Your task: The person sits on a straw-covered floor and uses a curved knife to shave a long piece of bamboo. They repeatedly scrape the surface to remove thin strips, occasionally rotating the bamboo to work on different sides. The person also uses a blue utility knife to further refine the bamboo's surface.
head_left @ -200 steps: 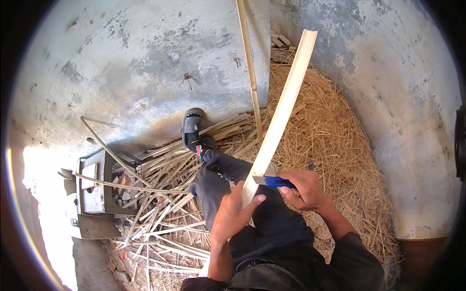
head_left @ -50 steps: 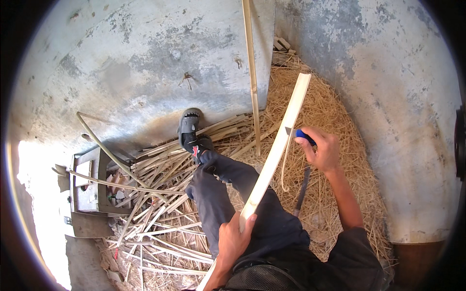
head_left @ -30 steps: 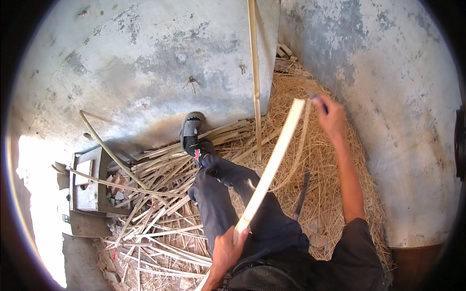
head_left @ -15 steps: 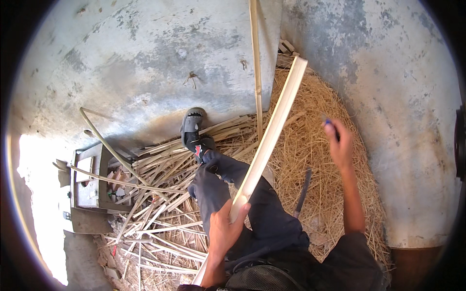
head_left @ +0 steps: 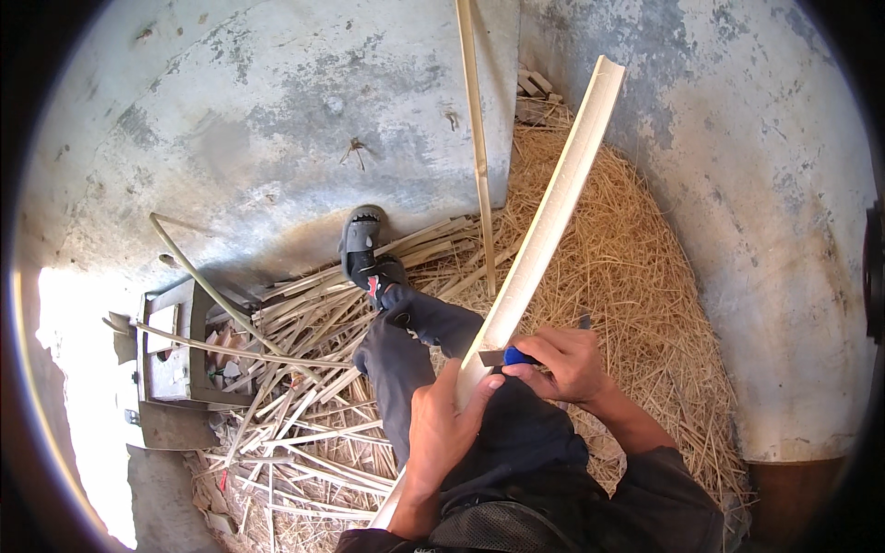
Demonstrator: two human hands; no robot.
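A long split length of bamboo (head_left: 564, 198), pale and hollowed like a trough, slants from my lap up toward the far wall. My left hand (head_left: 442, 429) is closed around its lower part, thumb along the edge. In my right hand (head_left: 567, 366) is a small knife (head_left: 516, 356) with a blue handle, its short dark blade touching the bamboo's inner face just above my left thumb. Part of the handle is hidden by my fingers. The bamboo's near end passes under my left forearm.
Shavings (head_left: 627, 276) are heaped at the right against the wall. Many split strips (head_left: 304, 332) lie on the floor at the left, beside a wooden box (head_left: 169, 369). One upright strip (head_left: 479, 147) leans on the far wall. A dark blade tip (head_left: 584, 322) shows behind my right hand.
My right hand has come down and left from above the shavings, bringing the knife onto the bamboo. The bamboo's far end has shifted up and right; my left hand still grips it.
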